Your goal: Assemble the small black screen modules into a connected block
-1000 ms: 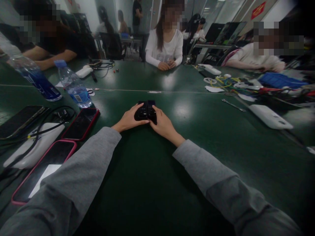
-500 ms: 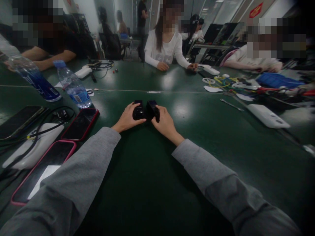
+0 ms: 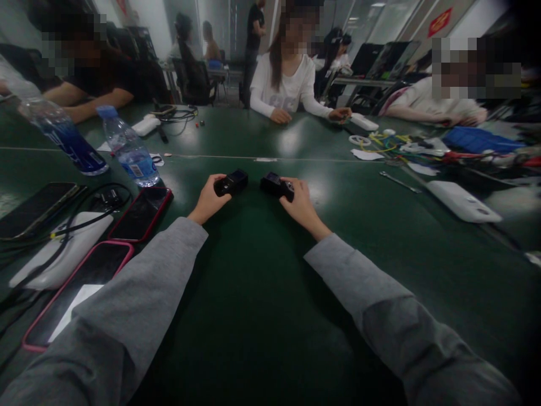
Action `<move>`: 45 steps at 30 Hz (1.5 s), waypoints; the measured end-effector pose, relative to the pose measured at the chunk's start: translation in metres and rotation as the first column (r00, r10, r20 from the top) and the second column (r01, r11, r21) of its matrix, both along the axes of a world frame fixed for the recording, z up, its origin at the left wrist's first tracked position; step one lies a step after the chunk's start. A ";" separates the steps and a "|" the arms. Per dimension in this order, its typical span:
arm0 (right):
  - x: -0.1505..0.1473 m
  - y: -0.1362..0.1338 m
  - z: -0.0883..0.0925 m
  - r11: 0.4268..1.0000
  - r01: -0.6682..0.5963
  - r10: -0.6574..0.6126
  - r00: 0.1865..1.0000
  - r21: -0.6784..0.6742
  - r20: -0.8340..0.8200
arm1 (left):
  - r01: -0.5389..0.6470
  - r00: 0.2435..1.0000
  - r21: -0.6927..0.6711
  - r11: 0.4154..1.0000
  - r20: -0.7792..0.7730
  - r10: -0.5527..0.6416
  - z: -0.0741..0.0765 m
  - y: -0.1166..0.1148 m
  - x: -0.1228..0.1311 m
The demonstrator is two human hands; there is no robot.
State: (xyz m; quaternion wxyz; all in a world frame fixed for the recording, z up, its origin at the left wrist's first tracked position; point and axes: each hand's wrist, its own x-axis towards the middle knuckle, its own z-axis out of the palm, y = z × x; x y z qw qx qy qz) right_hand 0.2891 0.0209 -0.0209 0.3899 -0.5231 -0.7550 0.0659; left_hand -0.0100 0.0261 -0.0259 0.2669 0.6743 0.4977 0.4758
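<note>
Left black device (image 3: 233,183) and right black device (image 3: 276,186): one per hand, ahead of you over the green table (image 3: 262,293), apart, bare green between them. Head view, the only one: your left hand (image 3: 210,198) has its fingers wrapped narrow on the outer end of the left one, thumb along the near side. Your right hand (image 3: 299,200) grips the outer end of the right one likewise. Can't tell if either device touches the tabletop.

Writing: pale marks on the devices, too small to read. Left of your left fingers, the small bottle (image 3: 129,148) has a blue label with a barcode, text unreadable; farther left, the blue-wrapped bottle (image 3: 76,149) shows white lettering, also unreadable. Well beyond your fingers, grey print on the white top of a seated person (image 3: 283,79), blurred; red sign (image 3: 440,22) up on the right, characters unclear.

Direction: left device's long axis slants, inner end pointing right and slightly away from you. Right device mirrors it, inner end left and slightly away. So the inner ends nearly face each other.

Around: red-edged phone (image 3: 141,214), left of your left fingers; pink-edged phone (image 3: 95,268) nearer you, partly under your sleeve; white slab (image 3: 80,241) beside it, black cable across. Right of your right fingers: wrench (image 3: 399,181), then white device (image 3: 462,200).
</note>
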 end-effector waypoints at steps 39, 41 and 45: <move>0.040 0.025 -0.009 0.991 -0.058 0.036 0.985 -0.122 -0.171 | 0.376 0.924 -0.192 0.907 0.009 -0.381 0.023 -0.007 -0.021; 0.040 0.024 -0.008 0.990 -0.065 0.044 0.985 -0.124 -0.167 | 0.378 0.924 -0.191 0.906 0.012 -0.383 0.021 -0.006 -0.021; 0.040 0.025 -0.008 0.988 -0.071 0.050 0.987 -0.138 -0.150 | 0.376 0.924 -0.177 0.910 -0.003 -0.382 0.014 -0.002 -0.022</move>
